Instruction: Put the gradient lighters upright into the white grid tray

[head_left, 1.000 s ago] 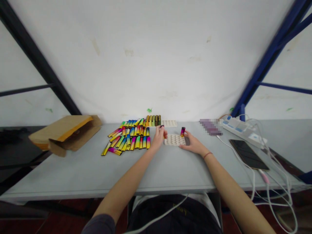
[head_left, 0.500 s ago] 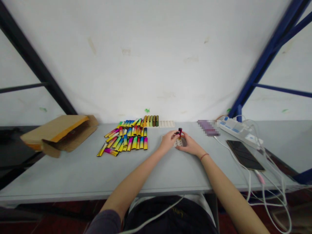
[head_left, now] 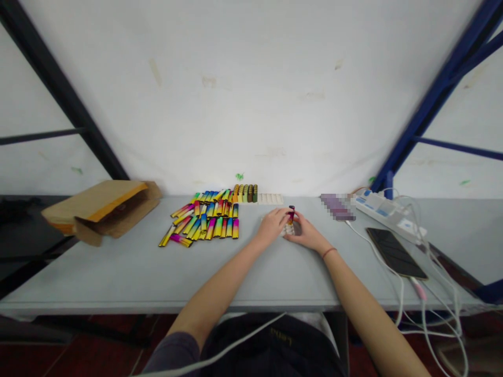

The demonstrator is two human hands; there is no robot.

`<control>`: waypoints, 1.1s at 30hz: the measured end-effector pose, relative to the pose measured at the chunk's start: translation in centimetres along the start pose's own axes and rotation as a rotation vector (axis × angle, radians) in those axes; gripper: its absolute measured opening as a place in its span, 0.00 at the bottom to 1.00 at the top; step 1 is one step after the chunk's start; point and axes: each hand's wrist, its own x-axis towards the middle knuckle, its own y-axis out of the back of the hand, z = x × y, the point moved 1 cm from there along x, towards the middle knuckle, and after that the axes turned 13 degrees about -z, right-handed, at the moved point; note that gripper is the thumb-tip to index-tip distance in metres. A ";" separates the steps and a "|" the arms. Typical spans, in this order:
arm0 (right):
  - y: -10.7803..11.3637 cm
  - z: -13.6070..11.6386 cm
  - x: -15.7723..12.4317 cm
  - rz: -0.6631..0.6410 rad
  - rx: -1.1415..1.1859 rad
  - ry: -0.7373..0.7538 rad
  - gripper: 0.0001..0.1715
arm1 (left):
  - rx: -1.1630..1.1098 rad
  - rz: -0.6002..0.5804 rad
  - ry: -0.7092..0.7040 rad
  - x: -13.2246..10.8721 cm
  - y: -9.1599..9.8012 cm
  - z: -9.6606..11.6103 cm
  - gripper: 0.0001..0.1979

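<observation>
Head view: left hand (head_left: 273, 226) pinches a magenta-gold tube (head_left: 291, 213) above a white dimpled tray (head_left: 289, 229).
Right hand (head_left: 306, 235) curls beside the tube; whether it grips, I cannot tell.

Head-worn view from the person's own position, facing forward and down across a grey table (head_left: 118, 277) toward a white wall (head_left: 251, 94). The wide frame sits close above the left hand (head_left: 271, 226) and right hand (head_left: 307, 235), centred at the table's far side.
</observation>
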 end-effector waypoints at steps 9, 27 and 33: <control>-0.1 0.7 0.0 -0.014 0.011 -0.036 0.54 | 0.182 -0.045 0.017 -0.6 0.6 0.0 0.21; 0.3 0.1 -0.1 -0.009 -0.028 -0.060 0.51 | 0.672 -0.266 1.043 -4.5 12.0 -0.2 0.14; 0.2 0.1 -0.2 -0.018 -0.026 -0.077 0.51 | 0.715 -0.315 0.914 -4.1 9.6 -1.3 0.13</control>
